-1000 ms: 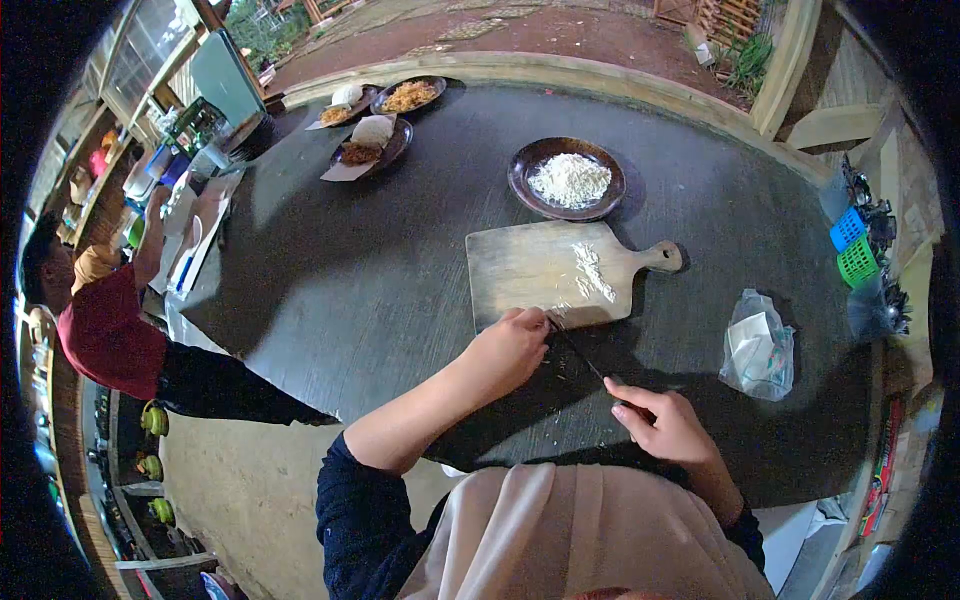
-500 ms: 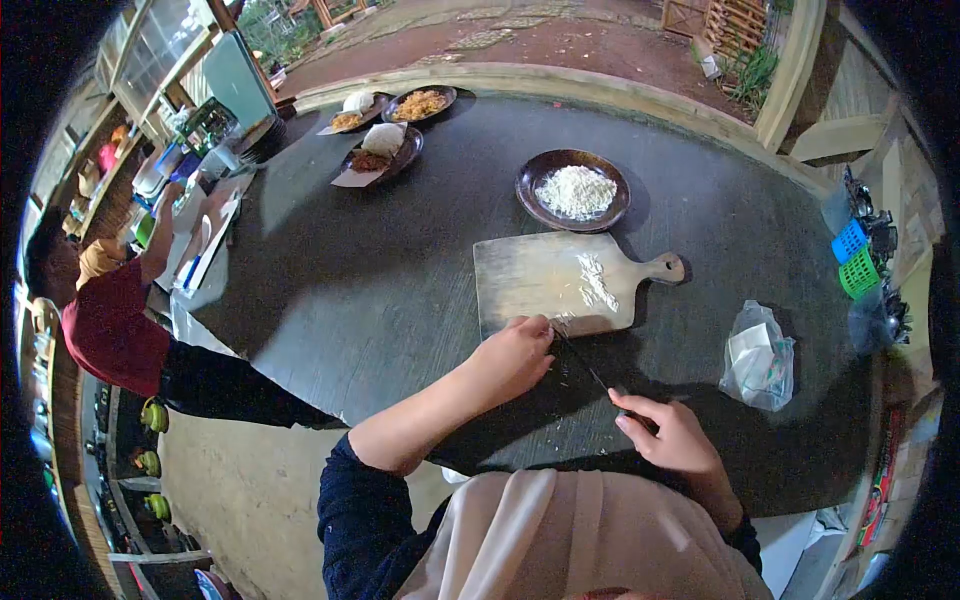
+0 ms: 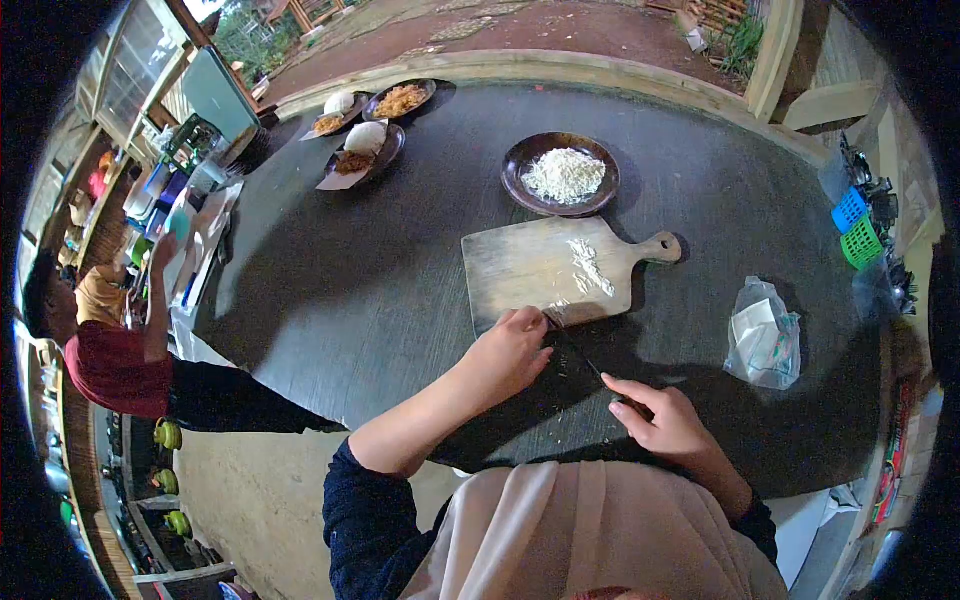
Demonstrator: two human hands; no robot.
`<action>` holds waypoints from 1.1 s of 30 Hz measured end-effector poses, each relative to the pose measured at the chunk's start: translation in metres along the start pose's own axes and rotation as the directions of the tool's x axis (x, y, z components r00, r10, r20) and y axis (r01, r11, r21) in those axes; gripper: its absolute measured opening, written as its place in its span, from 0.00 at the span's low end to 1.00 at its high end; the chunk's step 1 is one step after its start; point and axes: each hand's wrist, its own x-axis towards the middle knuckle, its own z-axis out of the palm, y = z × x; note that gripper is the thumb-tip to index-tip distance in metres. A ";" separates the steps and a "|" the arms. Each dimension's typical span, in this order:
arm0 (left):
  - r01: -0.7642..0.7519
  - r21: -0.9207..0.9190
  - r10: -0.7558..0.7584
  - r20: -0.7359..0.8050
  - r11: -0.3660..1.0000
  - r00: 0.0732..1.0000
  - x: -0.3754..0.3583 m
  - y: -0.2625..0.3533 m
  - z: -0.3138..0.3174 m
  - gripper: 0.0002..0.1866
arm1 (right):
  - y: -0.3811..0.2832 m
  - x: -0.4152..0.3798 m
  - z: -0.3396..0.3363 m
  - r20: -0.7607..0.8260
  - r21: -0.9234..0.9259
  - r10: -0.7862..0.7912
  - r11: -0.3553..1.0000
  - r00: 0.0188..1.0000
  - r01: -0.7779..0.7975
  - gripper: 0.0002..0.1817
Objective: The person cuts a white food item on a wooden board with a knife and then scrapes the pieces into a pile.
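My right hand is closed around the handle of a dark knife, whose blade slants up and left toward the board's front edge. My left hand is closed with curled fingers at the blade's far end; what lies inside the fingers is hidden. Under its fingertips is the near edge of a wooden cutting board. White shreds lie on the board's right half, and a few specks are on the table near the knife. Just behind the board sits a brown plate heaped with white shreds.
A plastic bag with white contents lies at right. Blue and green baskets of utensils line the right edge. Several plates of food, one with rice and dark topping, stand at the back left. A person in a red shirt works at left.
The view has shifted slightly. My hands keep nearly the same pose on the knife and at the board's edge. The person at left has raised an arm, holding a pale greenish item.
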 end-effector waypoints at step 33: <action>0.021 -0.015 -0.021 0.013 1.000 1.000 0.001 -0.003 0.001 0.16 | -0.007 -0.006 -0.007 -0.060 -0.150 -0.075 0.987 0.995 0.065 0.18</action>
